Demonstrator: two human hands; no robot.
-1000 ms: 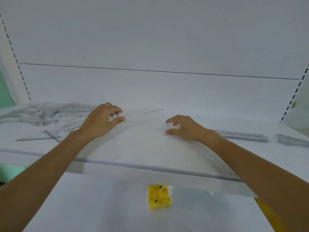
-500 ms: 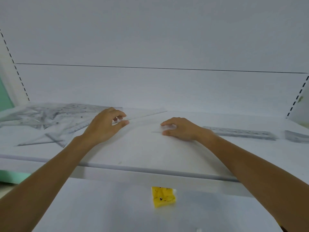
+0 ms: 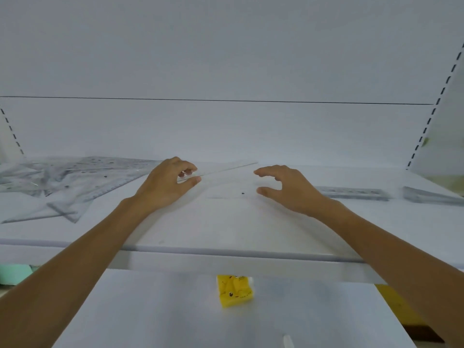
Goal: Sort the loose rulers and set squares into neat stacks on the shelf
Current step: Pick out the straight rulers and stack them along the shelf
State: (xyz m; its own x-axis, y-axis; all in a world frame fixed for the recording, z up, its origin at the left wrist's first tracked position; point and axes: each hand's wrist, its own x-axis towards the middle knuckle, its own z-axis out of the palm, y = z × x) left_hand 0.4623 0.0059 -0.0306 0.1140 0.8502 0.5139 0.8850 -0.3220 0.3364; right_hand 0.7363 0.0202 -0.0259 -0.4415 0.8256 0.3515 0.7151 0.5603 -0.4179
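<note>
My left hand (image 3: pixel 168 183) pinches one end of a clear plastic ruler (image 3: pixel 227 169), which slants up and to the right above the white shelf (image 3: pixel 226 222). My right hand (image 3: pixel 288 188) hovers just right of the ruler with thumb and fingers spread and curved, holding nothing. A loose heap of clear rulers and set squares (image 3: pixel 62 182) lies on the shelf's left part. A neat stack of clear rulers (image 3: pixel 351 193) lies to the right of my right hand, and another clear stack (image 3: pixel 431 195) sits at the far right.
A yellow packet with a cartoon face (image 3: pixel 234 290) lies on the lower shelf under the front edge. The white back panel (image 3: pixel 226 126) closes the shelf behind. Slotted uprights (image 3: pixel 426 126) stand at both sides.
My right hand lifted off the shelf surface and opened its fingers. My left hand kept its grip on the ruler and raised its far end slightly. The camera shifted a little.
</note>
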